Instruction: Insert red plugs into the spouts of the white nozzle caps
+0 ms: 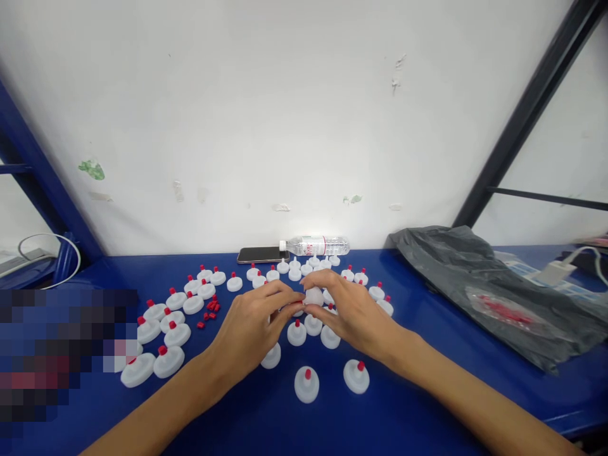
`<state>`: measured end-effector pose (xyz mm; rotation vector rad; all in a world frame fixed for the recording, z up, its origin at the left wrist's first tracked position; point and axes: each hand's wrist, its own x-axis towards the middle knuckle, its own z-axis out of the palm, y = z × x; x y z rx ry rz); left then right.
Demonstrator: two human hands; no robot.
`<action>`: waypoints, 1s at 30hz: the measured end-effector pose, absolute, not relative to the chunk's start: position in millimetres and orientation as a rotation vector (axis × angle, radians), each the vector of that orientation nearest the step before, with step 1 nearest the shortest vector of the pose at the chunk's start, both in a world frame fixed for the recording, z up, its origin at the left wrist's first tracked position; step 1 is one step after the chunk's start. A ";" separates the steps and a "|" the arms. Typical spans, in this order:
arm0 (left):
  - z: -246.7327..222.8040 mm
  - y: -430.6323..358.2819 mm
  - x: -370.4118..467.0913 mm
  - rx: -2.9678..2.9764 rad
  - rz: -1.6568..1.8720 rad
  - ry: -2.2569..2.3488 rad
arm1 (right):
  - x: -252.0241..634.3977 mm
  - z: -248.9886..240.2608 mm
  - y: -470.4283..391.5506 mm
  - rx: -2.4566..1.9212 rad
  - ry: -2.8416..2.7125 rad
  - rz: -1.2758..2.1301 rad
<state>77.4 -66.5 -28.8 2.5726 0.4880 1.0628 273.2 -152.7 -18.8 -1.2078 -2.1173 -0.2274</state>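
Note:
My right hand (354, 310) grips a white lid (314, 296) between thumb and fingers, at the middle of the view. My left hand (256, 329) meets it from the left, its thumb and fingertips pinched on a small red cap (301, 302) at the lid's side. Around both hands stand several white lids with red caps, such as one (306, 384) in front and another (356, 376) to its right. Several loose red caps (213, 305) lie left of my left hand. Behind my hands are white lids with bare nozzles (294, 273).
A clear bottle (316, 246) and a dark phone (259, 255) lie along the wall on the blue table (380, 424). At the right is a grey plastic bag (456, 285) with a packet of red pieces (506, 309) on it.

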 end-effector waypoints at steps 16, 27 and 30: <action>-15.6 -68.9 75.8 2.211 0.997 0.636 | 280.0 -11.8 -155.4 -1.183 -2.091 -0.296; -20.0 -59.9 72.1 2.464 1.047 0.645 | 283.5 -15.3 -150.9 -1.149 -2.021 -0.407; -23.4 -59.8 70.6 2.505 1.063 0.570 | 283.8 -17.3 -150.8 -1.088 -2.051 -0.386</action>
